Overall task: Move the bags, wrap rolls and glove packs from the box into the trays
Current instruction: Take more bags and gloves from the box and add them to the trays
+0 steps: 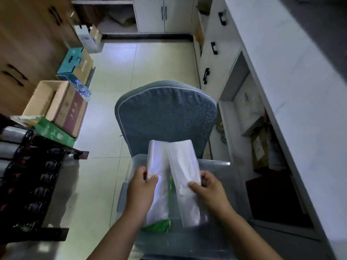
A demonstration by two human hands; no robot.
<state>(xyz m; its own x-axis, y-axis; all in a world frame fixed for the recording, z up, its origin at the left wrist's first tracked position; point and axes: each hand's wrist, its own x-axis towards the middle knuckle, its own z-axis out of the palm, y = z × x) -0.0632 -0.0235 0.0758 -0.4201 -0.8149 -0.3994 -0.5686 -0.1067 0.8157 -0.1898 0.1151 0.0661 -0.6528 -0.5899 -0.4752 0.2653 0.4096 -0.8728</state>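
Observation:
Two flat packs of clear plastic bags are held up side by side above a clear plastic box (216, 166) that rests on a blue-grey chair. My left hand (141, 186) grips the left pack (159, 162), which has a green printed end at the bottom. The right pack (185, 162) is pinched near its middle by my right hand (208, 188). Both packs stand nearly upright, tilted slightly away from me. What else lies in the box is hidden behind the packs and my forearms.
The chair's padded back (165, 113) rises just beyond the box. Cardboard boxes (56, 107) and a green carton (54, 132) sit on the floor at left, by a dark rack (28, 184) of rolls. White cabinets and a counter (291, 91) run along the right.

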